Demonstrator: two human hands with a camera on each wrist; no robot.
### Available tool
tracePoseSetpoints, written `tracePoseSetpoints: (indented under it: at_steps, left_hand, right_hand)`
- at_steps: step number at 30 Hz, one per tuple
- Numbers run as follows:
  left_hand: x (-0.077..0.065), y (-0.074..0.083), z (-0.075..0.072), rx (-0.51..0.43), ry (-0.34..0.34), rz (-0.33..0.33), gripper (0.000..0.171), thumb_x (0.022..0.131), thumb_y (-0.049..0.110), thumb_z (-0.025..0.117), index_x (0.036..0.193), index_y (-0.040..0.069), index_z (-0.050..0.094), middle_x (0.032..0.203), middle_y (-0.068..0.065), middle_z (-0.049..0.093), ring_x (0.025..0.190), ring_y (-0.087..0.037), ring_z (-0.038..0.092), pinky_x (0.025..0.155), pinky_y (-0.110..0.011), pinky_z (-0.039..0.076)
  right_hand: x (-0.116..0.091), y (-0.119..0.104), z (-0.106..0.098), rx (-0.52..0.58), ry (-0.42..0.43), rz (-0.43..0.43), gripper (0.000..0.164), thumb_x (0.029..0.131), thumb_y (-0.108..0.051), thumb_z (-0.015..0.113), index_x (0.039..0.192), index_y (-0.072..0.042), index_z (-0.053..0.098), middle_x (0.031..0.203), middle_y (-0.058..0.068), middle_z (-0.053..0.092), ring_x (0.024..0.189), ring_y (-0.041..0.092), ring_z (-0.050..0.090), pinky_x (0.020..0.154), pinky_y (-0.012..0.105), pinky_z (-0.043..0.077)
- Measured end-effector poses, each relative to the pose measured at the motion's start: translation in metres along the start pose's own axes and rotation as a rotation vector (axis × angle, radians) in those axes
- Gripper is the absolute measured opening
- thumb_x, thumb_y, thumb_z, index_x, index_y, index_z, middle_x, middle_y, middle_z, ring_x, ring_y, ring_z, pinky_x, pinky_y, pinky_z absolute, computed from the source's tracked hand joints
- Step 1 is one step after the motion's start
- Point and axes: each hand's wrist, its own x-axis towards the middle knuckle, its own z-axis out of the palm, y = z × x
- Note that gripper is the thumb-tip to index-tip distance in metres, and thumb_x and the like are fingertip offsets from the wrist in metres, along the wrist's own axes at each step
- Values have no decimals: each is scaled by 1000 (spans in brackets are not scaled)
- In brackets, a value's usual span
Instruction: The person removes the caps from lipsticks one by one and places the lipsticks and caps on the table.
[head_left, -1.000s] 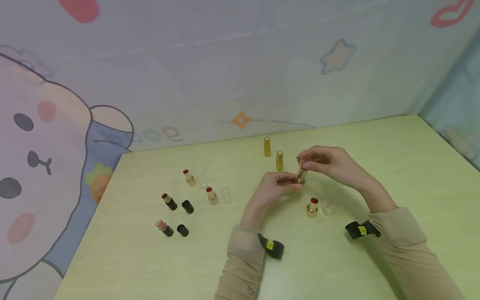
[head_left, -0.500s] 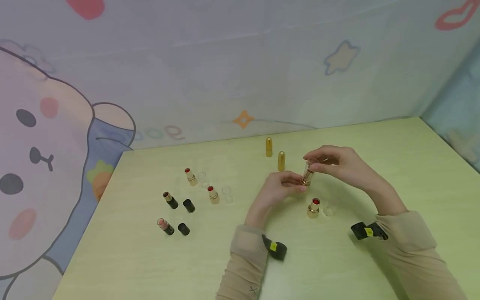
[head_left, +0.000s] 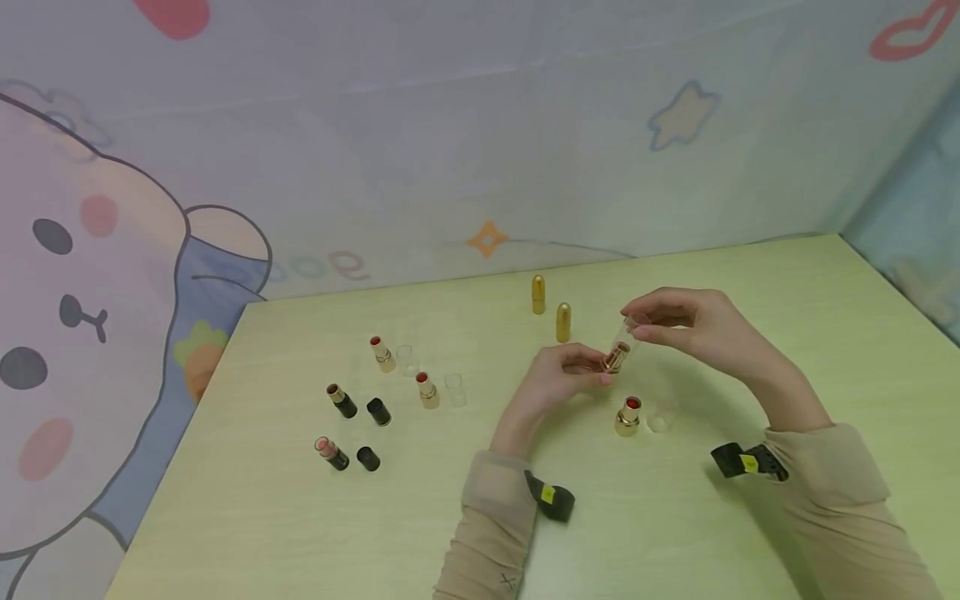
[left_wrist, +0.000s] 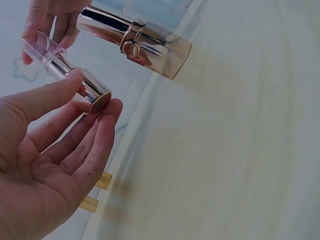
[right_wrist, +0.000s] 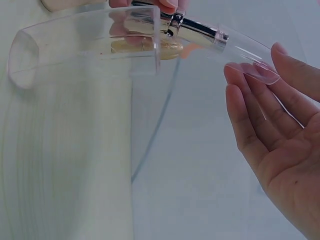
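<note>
Over the smooth, pale tabletop (head_left: 337, 533), the right hand (head_left: 693, 329) sits between two and three o'clock from the left hand (head_left: 557, 375). Between them slants a glossy gold cylindrical lipstick (head_left: 617, 357), base toward seven o'clock, clamped in the left grip; its clear cap (right_wrist: 245, 54) points to one, pinched by the right.

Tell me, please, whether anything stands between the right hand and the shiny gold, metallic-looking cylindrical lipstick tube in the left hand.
Yes: the clear, cylindrical plastic cap, pinched by the right hand, lies between that hand and the lipstick tube, at the tube's upper end. Nothing else visible stands between them.
</note>
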Motion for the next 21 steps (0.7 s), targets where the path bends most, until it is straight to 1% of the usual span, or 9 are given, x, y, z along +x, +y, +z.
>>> tracePoseSetpoints:
  at_steps: [2,7,15,21]
  left_hand:
    - [0,0,0,14,4,3,28,81,9,76,107,3,70,103,-13,73,81,-8,69,73,-18,52]
    - [-1,-1,-2,29,20,-8,28,80,11,77,106,5,71,104,-11,73,85,-11,70,74,-19,52]
    - [-1,-2,-4,-8,35,-37,28,80,10,77,106,5,71,105,-10,73,85,-11,70,74,-19,51]
    - [1,-6,-3,-28,47,-33,27,79,9,78,105,4,70,104,-9,72,87,-13,71,75,-21,53]
  right_hand:
    - [0,0,0,6,14,20,28,90,-25,69,117,-21,67,112,0,70,93,-1,65,79,17,50]
    - [-1,-1,-4,0,34,22,29,89,-23,69,117,-19,67,111,0,70,92,-2,65,79,15,50]
    - [-2,6,-9,32,40,27,31,89,-20,69,119,-16,66,106,-8,70,92,-1,66,79,14,51]
    - [-2,7,-9,47,28,24,29,89,-18,69,118,-14,66,107,-6,70,90,4,68,79,15,52]
